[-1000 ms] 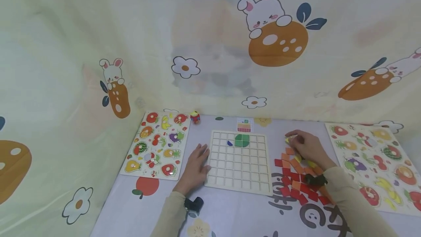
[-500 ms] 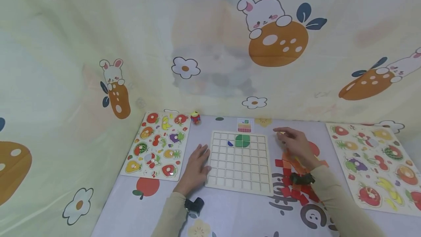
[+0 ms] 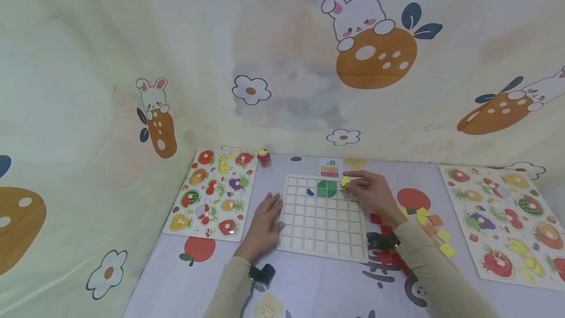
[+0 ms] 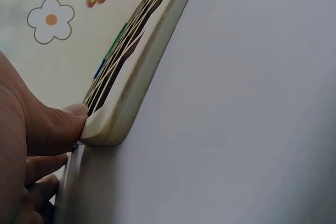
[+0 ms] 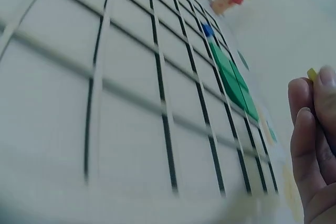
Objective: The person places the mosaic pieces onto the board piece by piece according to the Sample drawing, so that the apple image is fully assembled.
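Tabletop: right hand [image 3: 371,194] pinches yellow tile [image 3: 345,180] over grid board [image 3: 322,239].

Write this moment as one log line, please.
right hand: pinches yellow tile over grid board | left hand: steadies board edge | green tiles: placed

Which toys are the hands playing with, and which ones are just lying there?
Being used: grid board, yellow tile pinched by right hand, green tiles, blue tile, loose tile pile, left hand steadying the board.

Just lying there: left fruit puzzle, right fruit puzzle, small toy figure.
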A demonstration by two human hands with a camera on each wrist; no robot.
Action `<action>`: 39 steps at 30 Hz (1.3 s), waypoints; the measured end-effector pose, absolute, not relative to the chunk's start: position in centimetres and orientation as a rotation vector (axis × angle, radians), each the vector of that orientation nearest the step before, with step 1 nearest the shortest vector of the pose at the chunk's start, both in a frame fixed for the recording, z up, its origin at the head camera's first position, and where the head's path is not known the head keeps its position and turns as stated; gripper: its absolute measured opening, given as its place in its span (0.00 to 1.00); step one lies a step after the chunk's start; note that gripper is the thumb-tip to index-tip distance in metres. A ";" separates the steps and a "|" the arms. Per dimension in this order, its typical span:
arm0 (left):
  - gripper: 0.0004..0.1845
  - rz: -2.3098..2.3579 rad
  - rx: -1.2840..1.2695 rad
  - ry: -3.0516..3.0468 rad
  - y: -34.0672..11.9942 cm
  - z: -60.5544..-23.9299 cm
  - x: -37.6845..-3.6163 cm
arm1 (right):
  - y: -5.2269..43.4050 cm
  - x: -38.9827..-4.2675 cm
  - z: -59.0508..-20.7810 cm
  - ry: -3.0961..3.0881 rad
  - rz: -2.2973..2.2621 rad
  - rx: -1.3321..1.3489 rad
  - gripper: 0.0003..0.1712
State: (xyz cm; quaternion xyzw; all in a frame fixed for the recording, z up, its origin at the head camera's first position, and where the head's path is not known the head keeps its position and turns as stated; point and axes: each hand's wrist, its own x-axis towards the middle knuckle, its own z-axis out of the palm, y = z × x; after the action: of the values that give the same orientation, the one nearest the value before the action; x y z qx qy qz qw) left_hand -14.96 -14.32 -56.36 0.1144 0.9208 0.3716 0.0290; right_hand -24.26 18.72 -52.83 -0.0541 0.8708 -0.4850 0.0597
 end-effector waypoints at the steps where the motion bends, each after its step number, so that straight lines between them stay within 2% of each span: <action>1: 0.33 1.147 0.353 2.841 -14.3 -56.4 -15.0 | 18.2 -24.3 -52.9 2.637 -1.480 -0.178 0.23; 14: 0.33 1.126 0.369 2.836 -14.5 -56.3 -15.0 | 11.8 -24.6 -53.5 2.734 -1.505 -0.406 0.17; 25: 0.33 1.102 0.380 2.840 -14.4 -56.4 -15.0 | 7.7 -24.2 -54.0 2.780 -1.328 -0.546 0.17; 34: 0.33 1.072 0.377 2.847 -14.2 -56.5 -15.0 | 5.9 -24.1 -53.8 2.770 -1.086 -0.434 0.17; 39: 0.34 1.053 0.380 2.857 -14.4 -56.4 -15.0 | 5.7 -24.3 -53.7 2.769 -1.037 -0.487 0.18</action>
State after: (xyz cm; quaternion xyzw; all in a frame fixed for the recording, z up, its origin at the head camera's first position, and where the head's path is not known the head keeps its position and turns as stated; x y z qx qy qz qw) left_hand -14.95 -14.37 -56.43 0.1239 0.9304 0.3429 0.0364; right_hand -24.32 5.72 -53.75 -0.1620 0.9217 -0.3450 0.0725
